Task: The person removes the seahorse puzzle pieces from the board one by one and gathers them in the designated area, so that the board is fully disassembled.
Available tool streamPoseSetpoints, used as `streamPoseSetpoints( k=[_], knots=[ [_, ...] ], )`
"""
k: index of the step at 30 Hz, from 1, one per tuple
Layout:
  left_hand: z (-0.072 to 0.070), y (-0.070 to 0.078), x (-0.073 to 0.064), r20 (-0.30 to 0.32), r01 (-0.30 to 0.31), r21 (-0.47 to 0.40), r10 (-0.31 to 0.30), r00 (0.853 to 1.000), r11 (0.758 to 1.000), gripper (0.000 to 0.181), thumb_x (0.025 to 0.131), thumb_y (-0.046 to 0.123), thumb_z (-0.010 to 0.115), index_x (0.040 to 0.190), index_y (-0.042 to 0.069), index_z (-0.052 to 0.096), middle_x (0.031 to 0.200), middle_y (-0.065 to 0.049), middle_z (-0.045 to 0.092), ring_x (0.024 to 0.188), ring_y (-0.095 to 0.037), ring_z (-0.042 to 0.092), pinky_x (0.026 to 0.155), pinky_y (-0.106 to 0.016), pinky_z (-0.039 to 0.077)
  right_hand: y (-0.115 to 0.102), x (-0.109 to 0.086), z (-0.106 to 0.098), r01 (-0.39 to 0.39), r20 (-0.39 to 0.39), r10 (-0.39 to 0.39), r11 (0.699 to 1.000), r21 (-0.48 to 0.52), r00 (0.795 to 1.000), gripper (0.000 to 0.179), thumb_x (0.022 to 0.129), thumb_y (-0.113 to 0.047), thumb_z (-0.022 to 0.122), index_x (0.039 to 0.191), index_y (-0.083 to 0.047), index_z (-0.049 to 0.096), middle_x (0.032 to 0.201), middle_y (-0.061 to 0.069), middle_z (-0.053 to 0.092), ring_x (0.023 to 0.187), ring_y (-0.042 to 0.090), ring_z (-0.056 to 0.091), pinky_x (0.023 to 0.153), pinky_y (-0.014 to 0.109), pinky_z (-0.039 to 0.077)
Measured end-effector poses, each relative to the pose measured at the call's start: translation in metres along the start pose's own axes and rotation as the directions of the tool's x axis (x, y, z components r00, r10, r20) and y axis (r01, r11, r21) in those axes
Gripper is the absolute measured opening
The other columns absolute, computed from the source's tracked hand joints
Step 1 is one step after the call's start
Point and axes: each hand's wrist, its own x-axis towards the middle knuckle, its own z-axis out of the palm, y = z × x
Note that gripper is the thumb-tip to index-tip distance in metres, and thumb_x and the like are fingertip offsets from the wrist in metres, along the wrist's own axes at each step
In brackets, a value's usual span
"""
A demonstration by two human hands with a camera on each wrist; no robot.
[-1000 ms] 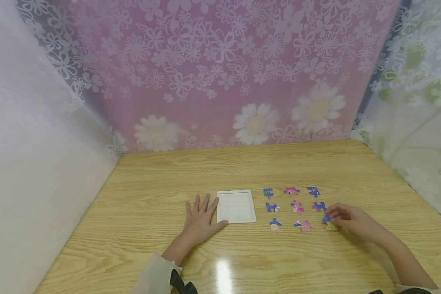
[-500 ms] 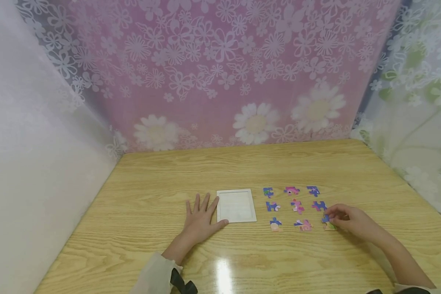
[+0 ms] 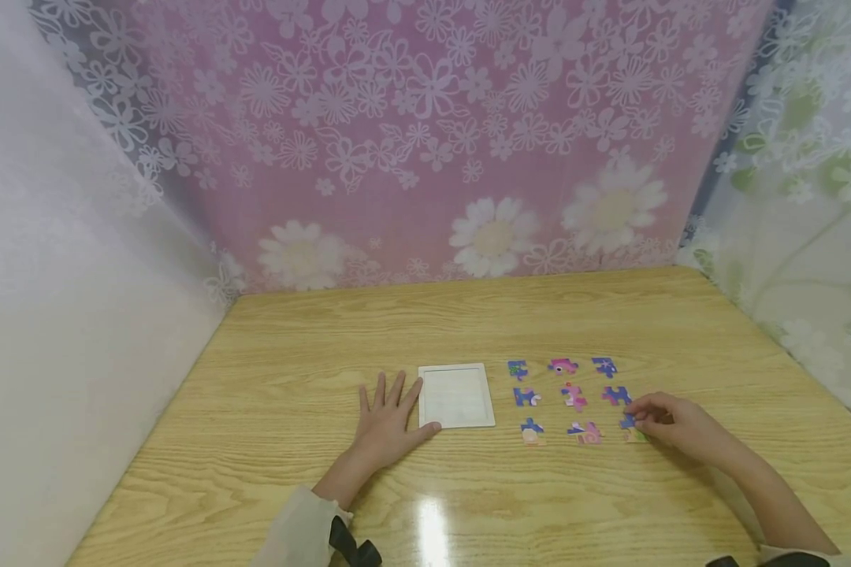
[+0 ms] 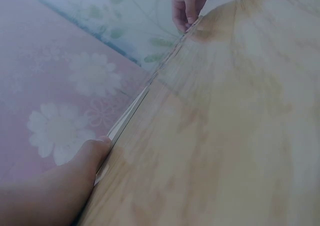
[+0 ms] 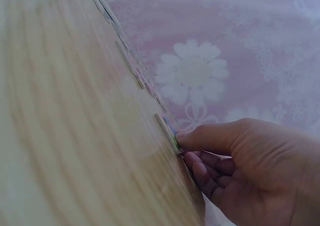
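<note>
My left hand lies on the table with its fingers spread straight. Its thumb and index fingertip touch the near left corner and left edge of a square white puzzle frame, whose recess holds no pieces. On the right, my right hand pinches the right edge of a blue and green jigsaw piece lying at the near right of a grid. The right wrist view has the thumb on this jigsaw piece and the fingers curled below; part of the piece is hidden by the hand.
Several other jigsaw pieces lie apart in rows, among them a pink piece with an eye, a blue piece and a pink spiral piece. The wooden table meets a flowered pink curtain at the back.
My right hand and the jigsaw piece it holds have shifted very slightly left. My left hand and the frame stay put.
</note>
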Motion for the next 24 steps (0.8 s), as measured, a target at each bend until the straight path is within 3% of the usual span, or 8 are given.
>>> streamPoseSetpoints(
  k=[24],
  knots=[
    [-0.0023, 0.0019, -0.0015, -0.014, -0.013, 0.007, 0.013, 1.0, 1.0, 0.085, 0.082, 0.074, 0.032, 0.147, 0.02, 0.024, 0.15, -0.012, 0.014, 0.135, -0.04, -0.002, 0.1, -0.061, -0.008, 0.0008, -0.0001, -0.0012, -0.002, 0.003, 0.002, 1.0, 0.012, 1.0, 0.016, 0.088, -0.005, 0.061, 0.103, 0.0, 0.062, 0.087, 0.0, 0.057, 0.075, 0.004, 0.051, 0.064, 0.023, 0.046]
  ],
)
